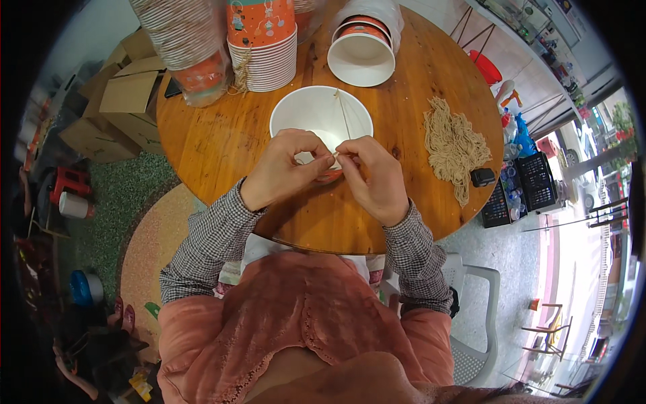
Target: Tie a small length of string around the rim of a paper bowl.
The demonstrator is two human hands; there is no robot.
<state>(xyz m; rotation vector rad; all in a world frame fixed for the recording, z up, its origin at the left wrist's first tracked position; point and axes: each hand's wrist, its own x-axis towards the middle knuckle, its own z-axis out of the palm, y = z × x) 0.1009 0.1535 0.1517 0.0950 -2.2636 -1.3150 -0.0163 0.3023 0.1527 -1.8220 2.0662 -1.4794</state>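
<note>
A white-lined paper bucket (286, 114) stands upright near the middle of the round wooden table, its mouth facing up. One thin beige string (346, 116) runs from its far rim across the opening toward me. At the near rim my left hand (288, 170) pinches the string between thumb and forefinger. My right hand (374, 178) pinches it too, its fingertips almost touching those of the left. The exact spot where string meets rim is partly hidden by my fingers. A patch of the bucket's orange outside shows below them.
Beyond the bucket stand nested orange paper buckets (262, 64) and a plastic-wrapped stack (182, 50). More buckets (362, 59) lie sideways. A heap of beige string (457, 143) and a small black object (482, 177) sit at right. Cardboard boxes (128, 94) and a chair (490, 303) flank the table.
</note>
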